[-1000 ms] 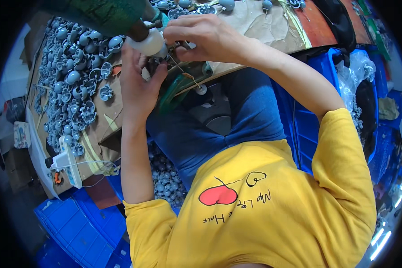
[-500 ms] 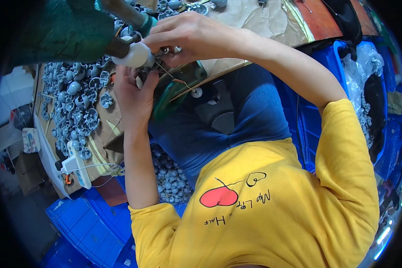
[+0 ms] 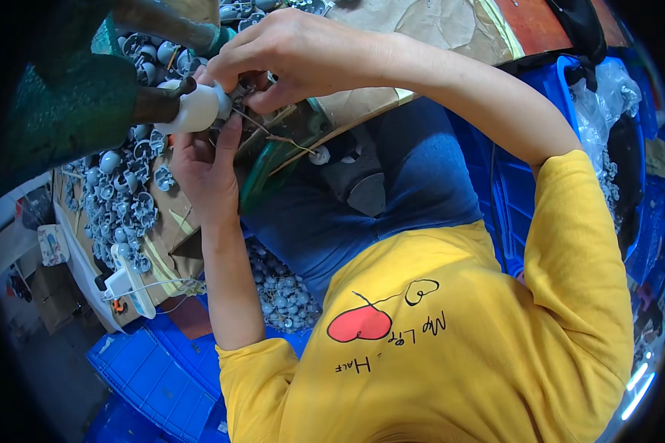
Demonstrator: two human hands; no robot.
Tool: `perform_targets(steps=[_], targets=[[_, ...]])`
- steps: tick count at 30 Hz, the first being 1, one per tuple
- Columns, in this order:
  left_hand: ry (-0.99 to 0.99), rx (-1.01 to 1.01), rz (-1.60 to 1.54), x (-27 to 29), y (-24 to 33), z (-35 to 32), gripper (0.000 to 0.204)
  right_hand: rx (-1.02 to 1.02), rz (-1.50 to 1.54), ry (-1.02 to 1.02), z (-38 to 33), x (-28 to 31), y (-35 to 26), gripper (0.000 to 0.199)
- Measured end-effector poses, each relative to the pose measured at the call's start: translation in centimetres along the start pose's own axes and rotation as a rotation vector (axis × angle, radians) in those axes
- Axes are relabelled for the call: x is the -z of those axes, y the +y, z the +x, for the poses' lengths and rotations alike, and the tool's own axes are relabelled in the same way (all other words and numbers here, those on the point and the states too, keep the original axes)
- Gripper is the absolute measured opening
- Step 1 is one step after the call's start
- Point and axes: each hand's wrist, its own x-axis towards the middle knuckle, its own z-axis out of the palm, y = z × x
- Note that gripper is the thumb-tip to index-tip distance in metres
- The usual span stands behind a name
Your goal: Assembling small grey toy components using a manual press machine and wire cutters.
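Both hands meet at the white rounded head of a green machine. My left hand comes up from below, its thumb and fingers closed around a small grey plastic piece against the white head. From the right reaches my right hand, thumb and fingers bent together beside the same piece. Whatever lies between its fingertips is mostly hidden. Just under the right fingers a thin rod slants down toward a small white disc.
Grey shells and balls are heaped on the paper-covered table at left. A white power strip lies at the table's edge. Grey balls fill a container below. A blue crate with clear plastic stands at right.
The view has shifted slightly, so machine and hands appear further left. Both hands stay close together at the white head, with fingers still closed.
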Motion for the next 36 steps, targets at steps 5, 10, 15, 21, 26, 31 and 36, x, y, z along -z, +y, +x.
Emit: perform_targets(steps=[5, 10, 15, 21, 26, 31, 36], targets=[[-0.014, -0.063, -0.010, -0.9, 0.7, 0.2, 0.061, 0.068, -0.102, 0.010, 0.2, 0.0, -0.2, 0.049], [-0.023, 0.094, 0.115, -0.1, 1.0, 0.2, 0.061, 0.067, -0.107, -0.078, 0.7, 0.3, -0.2, 0.039], [0.011, 0.102, 0.104, -0.1, 0.7, -0.1, 0.051, 0.071, -0.094, -0.161, 1.6, 0.8, -0.2, 0.039], [0.010, 0.102, 0.041, 0.1, 0.1, 0.0, 0.044, 0.284, 0.148, -0.125, 2.4, 3.4, 0.8, 0.025], [0.018, -0.009, 0.086, 0.1, -0.1, -0.1, 0.046, 0.136, 0.128, -0.044, 0.5, 1.1, 0.4, 0.032], [0.084, 0.038, 0.043, 0.1, -0.3, -0.3, 0.044, 0.117, -0.265, 0.175, -2.5, -0.4, -2.3, 0.032], [0.016, 0.032, 0.013, 0.4, -0.8, 0.2, 0.046, 0.207, -0.256, 0.162, -1.9, 0.3, -1.2, 0.037]])
